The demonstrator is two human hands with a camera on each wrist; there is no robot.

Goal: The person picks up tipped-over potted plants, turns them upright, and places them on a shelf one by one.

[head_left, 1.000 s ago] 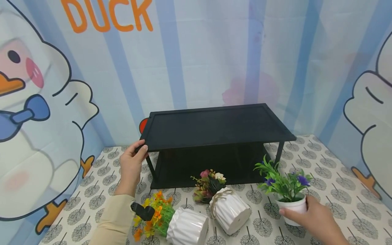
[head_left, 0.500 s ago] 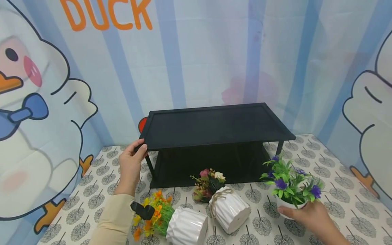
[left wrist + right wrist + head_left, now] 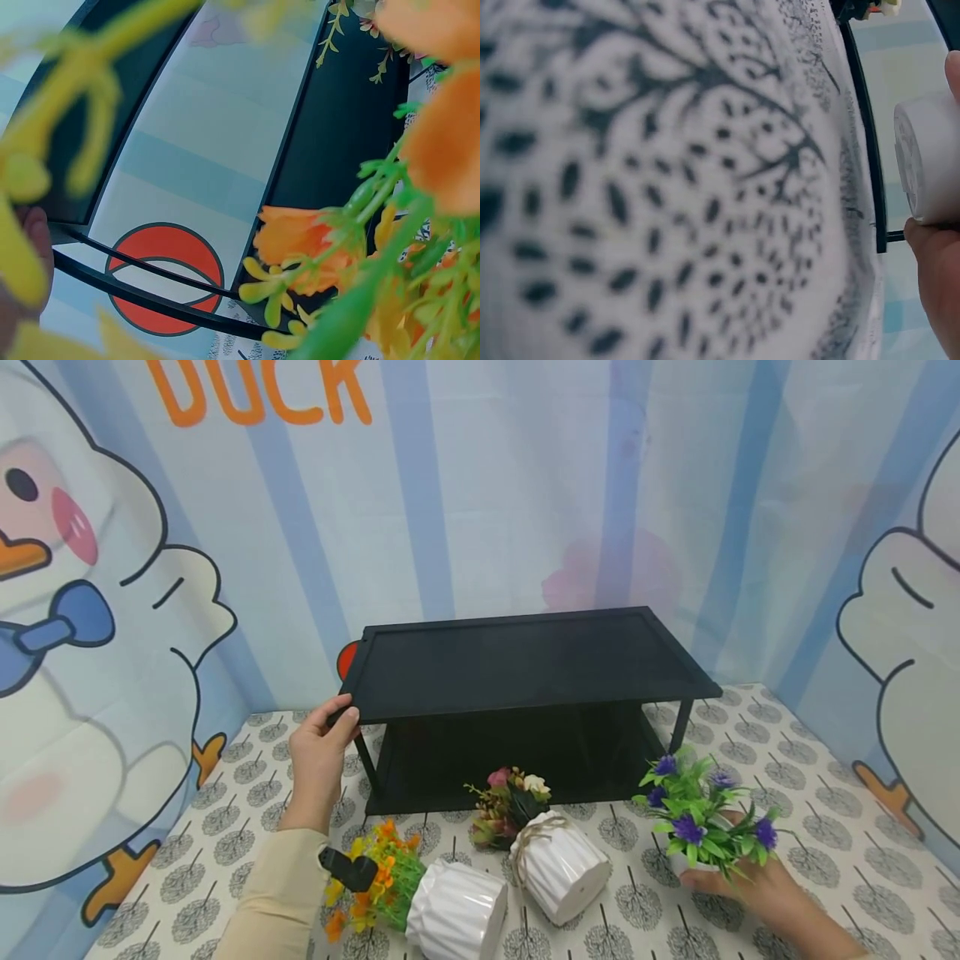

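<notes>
My left hand (image 3: 318,760) pinches the front left corner of a black two-tier shelf (image 3: 517,664) between thumb and fingers. In the left wrist view, blurred orange and yellow flowers (image 3: 300,247) cover much of the shelf. My right hand (image 3: 757,881) grips a small white pot of artificial purple flowers (image 3: 697,822) at the shelf's front right. Leaves hide most of that pot from above; the right wrist view shows its white pot (image 3: 934,157) between thumb and fingers, its underside facing the camera.
Two white ribbed pots lie on their sides in front of the shelf. One pot (image 3: 459,910) holds orange and yellow flowers; the other pot (image 3: 561,868), tied with twine, holds pink and cream ones. A patterned tablecloth (image 3: 247,827) covers the table, with a duck-print curtain (image 3: 510,485) behind.
The potted purple flowers have tipped toward me in my right hand, so the foliage now covers most of the pot. My left hand keeps its hold on the shelf corner.
</notes>
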